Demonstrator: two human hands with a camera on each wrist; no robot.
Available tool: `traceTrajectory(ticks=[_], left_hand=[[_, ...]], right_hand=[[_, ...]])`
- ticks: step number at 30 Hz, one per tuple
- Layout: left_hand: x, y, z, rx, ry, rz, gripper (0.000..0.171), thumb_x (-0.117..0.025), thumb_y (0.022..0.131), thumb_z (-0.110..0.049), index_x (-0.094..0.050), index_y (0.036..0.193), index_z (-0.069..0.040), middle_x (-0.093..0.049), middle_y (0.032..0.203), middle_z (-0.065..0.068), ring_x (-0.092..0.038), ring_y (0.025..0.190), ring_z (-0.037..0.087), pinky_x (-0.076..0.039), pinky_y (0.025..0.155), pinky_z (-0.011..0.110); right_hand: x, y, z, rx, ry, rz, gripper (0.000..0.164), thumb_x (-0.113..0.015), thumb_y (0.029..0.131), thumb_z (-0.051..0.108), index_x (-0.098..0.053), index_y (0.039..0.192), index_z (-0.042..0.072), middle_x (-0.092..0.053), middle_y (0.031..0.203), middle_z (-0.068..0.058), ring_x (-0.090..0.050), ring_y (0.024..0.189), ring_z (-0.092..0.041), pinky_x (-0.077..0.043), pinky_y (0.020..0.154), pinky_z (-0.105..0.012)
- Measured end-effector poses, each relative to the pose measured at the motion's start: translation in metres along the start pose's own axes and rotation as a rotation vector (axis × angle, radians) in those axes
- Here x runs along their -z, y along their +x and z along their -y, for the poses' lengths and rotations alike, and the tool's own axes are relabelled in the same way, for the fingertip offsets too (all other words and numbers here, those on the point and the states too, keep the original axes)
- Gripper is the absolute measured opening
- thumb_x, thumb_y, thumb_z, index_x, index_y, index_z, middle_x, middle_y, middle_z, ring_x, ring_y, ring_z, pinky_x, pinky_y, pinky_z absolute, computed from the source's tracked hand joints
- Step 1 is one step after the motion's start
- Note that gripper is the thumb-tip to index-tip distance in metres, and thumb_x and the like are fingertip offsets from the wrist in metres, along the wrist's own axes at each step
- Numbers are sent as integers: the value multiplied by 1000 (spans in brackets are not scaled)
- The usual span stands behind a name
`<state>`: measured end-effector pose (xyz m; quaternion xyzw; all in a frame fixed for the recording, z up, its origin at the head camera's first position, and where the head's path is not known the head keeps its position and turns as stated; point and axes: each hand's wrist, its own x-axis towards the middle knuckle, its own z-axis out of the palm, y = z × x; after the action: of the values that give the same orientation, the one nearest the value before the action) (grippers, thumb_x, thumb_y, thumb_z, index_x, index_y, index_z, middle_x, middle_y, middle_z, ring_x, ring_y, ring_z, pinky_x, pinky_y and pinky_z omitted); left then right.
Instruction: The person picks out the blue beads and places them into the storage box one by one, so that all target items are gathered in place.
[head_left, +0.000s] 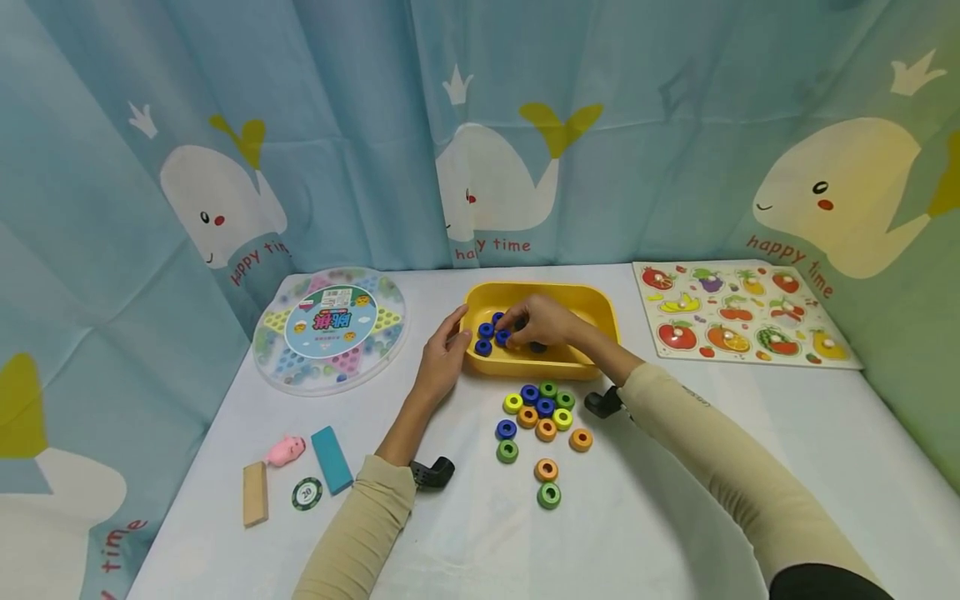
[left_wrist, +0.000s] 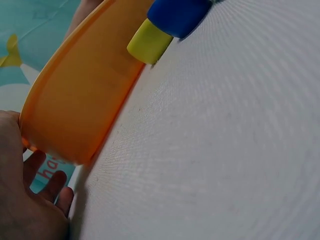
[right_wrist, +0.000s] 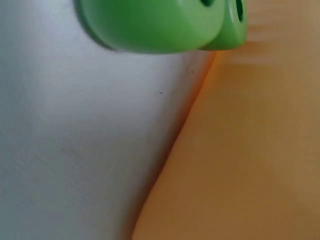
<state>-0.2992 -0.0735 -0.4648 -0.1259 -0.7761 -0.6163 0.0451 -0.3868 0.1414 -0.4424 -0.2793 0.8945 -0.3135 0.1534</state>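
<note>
A yellow plastic tray [head_left: 600, 312] stands mid-table with several blue rings [head_left: 483, 347] inside, mostly at its left end. Over them, my right hand [head_left: 547, 320] reaches in with curled fingers and pinches a blue ring [head_left: 502, 338]. My left hand [head_left: 442, 354] holds the tray's left end, thumb at the rim and fingers against the outside in the left wrist view. Just in front of the tray lie loose rings, among them a green ring [head_left: 549, 496], an orange ring [head_left: 581, 440] and a yellow ring [head_left: 513, 403]. The right wrist view shows green rings [right_wrist: 150, 25] beside the tray wall; the hand is outside it.
A round Chinese checkers set [head_left: 330, 331] lies back left, a fruit puzzle board [head_left: 742, 312] back right. Front left are a pink pig [head_left: 286, 451], a wooden block [head_left: 255, 494], a teal block [head_left: 332, 460] and a poker chip [head_left: 307, 493]. A curtain [head_left: 345, 167] hangs behind.
</note>
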Motion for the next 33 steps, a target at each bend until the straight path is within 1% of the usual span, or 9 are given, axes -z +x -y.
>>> traceTrajectory(ticks=[4,6,12,14,16,20,22,27,33], left_hand=[[0,0,-1,4,-6,5,44,-43,99,-15,-37,142,-8,-35,146,2,-35,131,20,-33,104,33],[0,-1,-1,2,-4,4,44,-44,99,-16,-38,142,-9,-35,146,3,-35,131,21,-33,104,33],[-1,-1,-4,-5,7,-3,44,-43,99,-15,-38,142,-8,-36,145,5,-35,130,21,-34,104,36],[0,-1,-5,-4,19,-9,44,-43,99,-15,-38,142,-8,-36,145,5,-35,130,20,-33,104,36],[1,-1,-6,7,31,-14,44,-43,99,-15,-38,142,-9,-36,145,5,-35,130,18,-33,104,35],[1,0,-1,20,22,-11,44,-43,99,-16,-38,142,-10,-36,145,4,-35,130,18,-33,104,34],[0,2,7,22,2,-8,44,-45,98,-18,-39,142,-13,-36,145,0,-35,130,16,-33,104,34],[-3,9,29,16,-7,-24,44,-46,98,-23,-40,142,-24,-36,144,-10,-36,129,11,-34,104,33],[-4,11,33,4,-3,-37,44,-45,98,-23,-40,141,-25,-37,142,-14,-36,128,9,-34,103,32]], right_hand=[[8,-12,8,28,43,-35,29,-75,79,19,-72,107,12,-67,106,2,-58,97,-21,-49,84,-32],[14,-24,16,59,68,-53,29,-74,79,20,-71,107,11,-67,106,2,-58,101,-24,-49,84,-34],[16,-78,45,160,46,-111,20,-75,79,29,-73,98,23,-67,91,11,-55,67,-19,-46,56,-27],[7,-92,52,205,30,-96,19,-75,78,30,-72,96,28,-66,84,12,-50,59,-16,-41,50,-27],[-7,-101,56,239,40,-40,21,-75,78,28,-72,99,28,-67,85,11,-51,61,-15,-43,52,-26],[-35,-108,60,277,25,100,26,-75,79,25,-71,105,24,-68,95,11,-56,72,-17,-47,61,-26],[-44,-108,60,290,-5,136,27,-75,79,23,-71,106,22,-67,98,11,-58,78,-18,-48,66,-26],[-56,-104,57,301,-66,160,28,-75,78,20,-71,106,20,-67,98,14,-58,79,-15,-49,70,-25],[-60,-99,50,307,-92,189,27,-73,80,20,-70,107,22,-65,98,18,-57,81,-8,-48,73,-22]])
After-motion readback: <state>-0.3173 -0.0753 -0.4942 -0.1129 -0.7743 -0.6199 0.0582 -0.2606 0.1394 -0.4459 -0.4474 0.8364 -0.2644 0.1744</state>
